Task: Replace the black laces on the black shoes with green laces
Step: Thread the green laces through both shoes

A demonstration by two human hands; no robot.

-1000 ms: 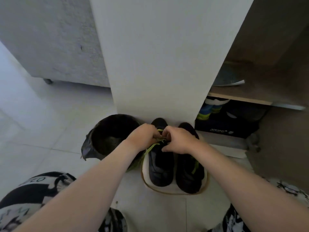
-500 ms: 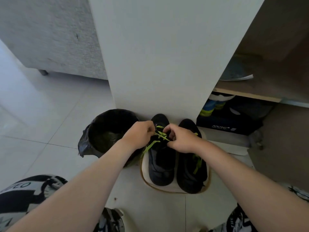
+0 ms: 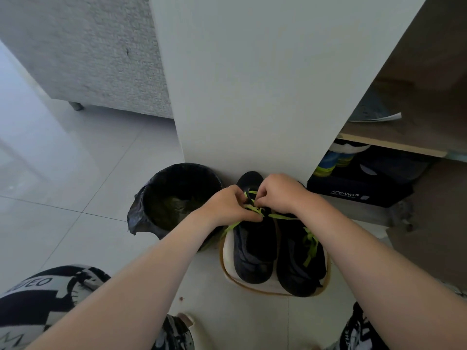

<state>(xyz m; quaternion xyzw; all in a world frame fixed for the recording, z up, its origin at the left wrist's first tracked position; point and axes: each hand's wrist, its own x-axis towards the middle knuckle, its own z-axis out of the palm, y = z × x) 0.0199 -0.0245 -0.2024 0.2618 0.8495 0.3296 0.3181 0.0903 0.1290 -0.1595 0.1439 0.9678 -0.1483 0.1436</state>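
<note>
Head view: left hand [image 3: 225, 205] and right hand [image 3: 279, 193] pinch green lace [image 3: 255, 210] above left shoe [image 3: 252, 251]

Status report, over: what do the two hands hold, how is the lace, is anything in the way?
Left hand and right hand both pinch the green lace over the left shoe. Lace ends loose. Bin beside, not blocking.
</note>
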